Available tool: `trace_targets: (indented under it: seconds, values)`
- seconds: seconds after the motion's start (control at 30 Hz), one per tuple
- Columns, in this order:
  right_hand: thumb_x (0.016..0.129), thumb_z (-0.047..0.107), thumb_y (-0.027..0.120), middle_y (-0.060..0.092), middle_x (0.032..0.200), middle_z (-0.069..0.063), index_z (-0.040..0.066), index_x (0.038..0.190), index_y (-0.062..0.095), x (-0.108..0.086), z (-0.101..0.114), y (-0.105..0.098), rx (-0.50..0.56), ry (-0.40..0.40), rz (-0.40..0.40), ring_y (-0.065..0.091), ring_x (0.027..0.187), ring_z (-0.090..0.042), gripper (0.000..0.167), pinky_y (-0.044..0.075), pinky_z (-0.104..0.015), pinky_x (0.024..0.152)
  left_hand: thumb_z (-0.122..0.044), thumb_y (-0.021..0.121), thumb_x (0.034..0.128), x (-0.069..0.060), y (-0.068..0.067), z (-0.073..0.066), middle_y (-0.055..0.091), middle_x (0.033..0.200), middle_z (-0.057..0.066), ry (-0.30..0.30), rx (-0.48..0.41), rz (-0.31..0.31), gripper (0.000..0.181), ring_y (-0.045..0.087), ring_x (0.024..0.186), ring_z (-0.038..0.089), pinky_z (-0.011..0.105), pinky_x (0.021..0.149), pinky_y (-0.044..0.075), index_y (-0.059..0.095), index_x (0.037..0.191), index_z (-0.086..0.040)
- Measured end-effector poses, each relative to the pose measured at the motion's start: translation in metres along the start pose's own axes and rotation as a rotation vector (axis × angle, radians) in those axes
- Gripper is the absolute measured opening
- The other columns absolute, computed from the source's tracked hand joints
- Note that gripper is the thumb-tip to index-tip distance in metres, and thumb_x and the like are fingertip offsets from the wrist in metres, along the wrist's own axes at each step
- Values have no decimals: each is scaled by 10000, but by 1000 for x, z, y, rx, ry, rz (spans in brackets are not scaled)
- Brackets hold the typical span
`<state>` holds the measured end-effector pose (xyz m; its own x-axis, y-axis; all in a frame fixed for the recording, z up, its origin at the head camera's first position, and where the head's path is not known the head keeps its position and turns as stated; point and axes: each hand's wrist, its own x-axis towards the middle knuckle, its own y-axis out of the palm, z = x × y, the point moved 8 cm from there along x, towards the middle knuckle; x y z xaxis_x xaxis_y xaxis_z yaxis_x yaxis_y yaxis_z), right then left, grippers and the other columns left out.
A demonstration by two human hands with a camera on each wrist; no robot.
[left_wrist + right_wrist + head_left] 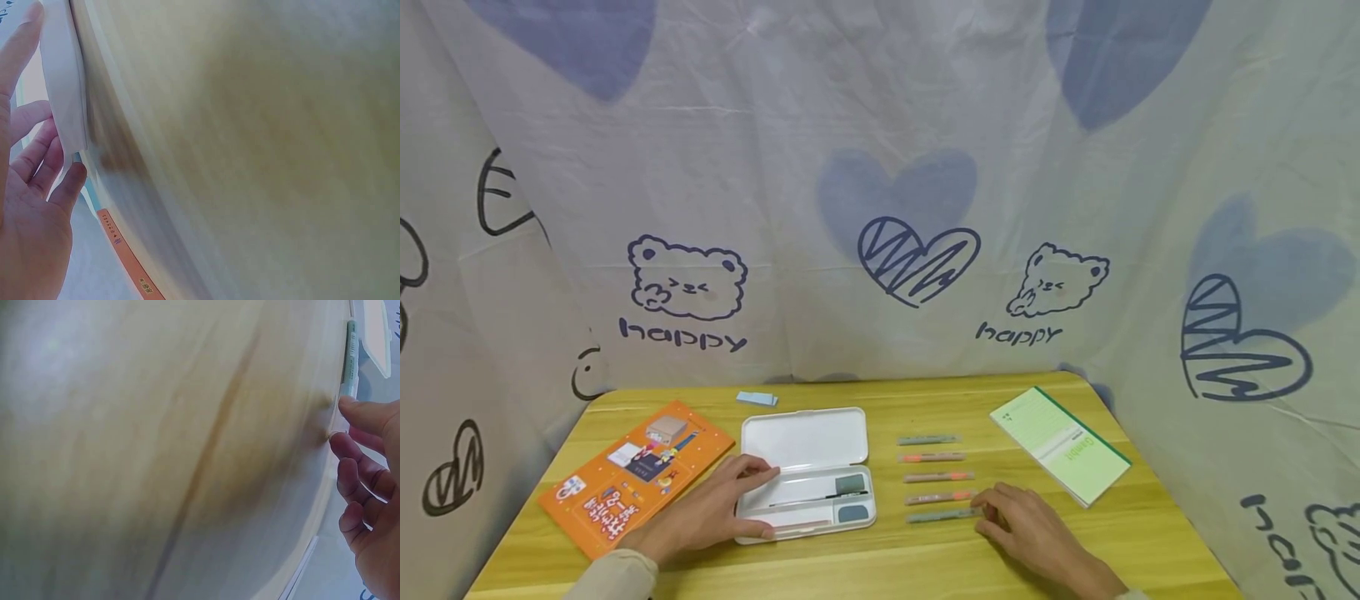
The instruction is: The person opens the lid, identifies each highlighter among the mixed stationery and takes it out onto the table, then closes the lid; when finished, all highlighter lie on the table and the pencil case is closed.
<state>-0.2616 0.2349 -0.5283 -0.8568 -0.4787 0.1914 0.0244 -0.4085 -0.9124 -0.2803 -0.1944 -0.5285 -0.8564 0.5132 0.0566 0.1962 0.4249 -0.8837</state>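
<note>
A white pencil case point(805, 439) lies with its lid folded back on the wooden table. My left hand point(722, 504) holds the case's left end, thumb along the near edge. In the left wrist view the fingers curl round that end. Inside the case are a thin black pen point(805, 500), a pinkish stick point(805, 525), a dark green block point(850, 483) and a blue-grey block point(853, 513). My right hand point(1026, 529) is at the right end of the nearest green pen point(943, 517). In the right wrist view, thumb and index finger stand apart near the pen's tip point(350, 356).
Several more pens, such as an orange-marked one point(938, 477), lie in a column behind the nearest one. An orange booklet point(640, 475) lies at left, a green notepad point(1060, 446) at right. A small light-blue strip point(757, 398) is at the back. Patterned cloth point(797, 208) surrounds the table.
</note>
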Motion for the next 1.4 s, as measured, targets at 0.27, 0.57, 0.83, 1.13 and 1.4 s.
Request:
trace_targets:
  seconds: [0.27,0.57,0.83,1.13,1.4]
  values:
    - [1007,185,792,648,894,180,214,1063,793,2,0,2,-1,-31,-20,515,761,83,62,495,-203,645,-693,798,870,-1,1,-1,552,1515,61,-9,-15,10,923,522,1368,288,575,1169,498,613,1555,-103]
    - [1011,155,780,667,909,157,212,1065,789,4,1,1,4,-32,-3,524,752,72,79,510,-219,663,-695,795,871,0,0,0,554,1516,59,-14,-10,2,921,526,1371,283,578,1173,496,611,1558,-109]
    - [1007,154,789,672,917,149,194,1106,792,4,3,0,2,-34,-4,542,755,69,106,514,-211,658,-699,796,865,-1,0,-2,549,1522,49,-13,-15,7,924,523,1373,281,579,1176,493,611,1560,-119]
    - [998,219,808,608,885,194,201,1126,788,4,1,2,-14,-18,12,461,721,70,131,451,-210,649,-697,798,865,0,0,-2,555,1513,56,-18,-12,1,924,525,1371,284,588,1174,494,614,1556,-112]
    - [1010,271,797,620,886,196,198,1117,781,5,0,-3,12,16,13,497,727,52,130,467,-203,645,-701,793,869,0,0,0,552,1522,55,-18,-8,1,930,521,1383,280,581,1185,488,608,1561,-108]
